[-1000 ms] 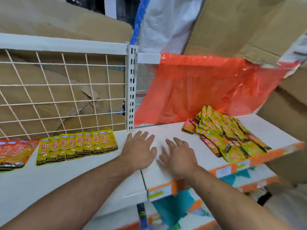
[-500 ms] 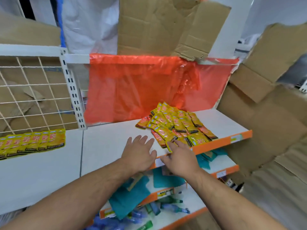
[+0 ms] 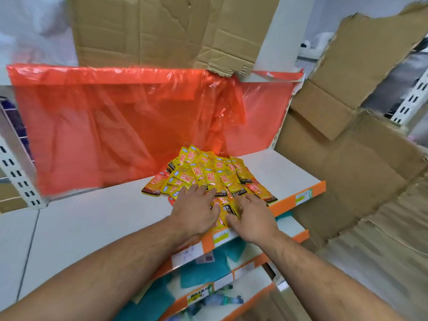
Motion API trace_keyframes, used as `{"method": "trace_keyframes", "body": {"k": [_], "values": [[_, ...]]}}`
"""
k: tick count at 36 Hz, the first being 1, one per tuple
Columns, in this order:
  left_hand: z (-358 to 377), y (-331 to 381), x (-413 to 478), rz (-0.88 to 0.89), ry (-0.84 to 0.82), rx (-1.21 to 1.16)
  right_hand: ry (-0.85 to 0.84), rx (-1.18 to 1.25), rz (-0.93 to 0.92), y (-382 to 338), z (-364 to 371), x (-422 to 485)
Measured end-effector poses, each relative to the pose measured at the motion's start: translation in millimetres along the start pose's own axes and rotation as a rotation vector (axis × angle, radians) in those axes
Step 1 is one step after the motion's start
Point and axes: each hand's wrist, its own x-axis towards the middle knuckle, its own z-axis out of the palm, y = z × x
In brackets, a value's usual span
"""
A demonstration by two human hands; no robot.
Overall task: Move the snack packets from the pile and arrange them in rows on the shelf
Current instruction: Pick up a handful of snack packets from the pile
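My left hand [image 3: 196,210] and right hand [image 3: 253,220] rest flat on the packets [image 3: 208,173], fingers [image 3: 195,190] spread, gripping nothing; a careless sweep could push near ones off the shelf [image 3: 92,216].

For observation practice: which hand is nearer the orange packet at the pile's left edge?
Left. The left hand lies just right of the orange packet; the right hand lies farther right.
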Motion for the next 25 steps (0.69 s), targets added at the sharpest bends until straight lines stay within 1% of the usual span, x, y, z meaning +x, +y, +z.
{"method": "trace_keyframes", "body": {"k": [8, 13, 16, 22, 25], "values": [[6, -11, 76, 0.026, 0.017, 0.043, 0.043, -0.028, 0.003, 13, -6, 71], [11, -12, 100, -0.006, -0.004, 0.015, 0.031, -0.066, -0.030, 21, -3, 103], [10, -13, 106, 0.007, 0.000, 0.027, 0.040, -0.078, -0.038, 25, -5, 115], [17, -14, 127, -0.136, 0.034, 0.051, 0.000, -0.096, -0.106, 37, -7, 160], [23, -10, 129, -0.214, 0.064, 0.094, -0.062, -0.061, -0.136, 41, -6, 173]]}}
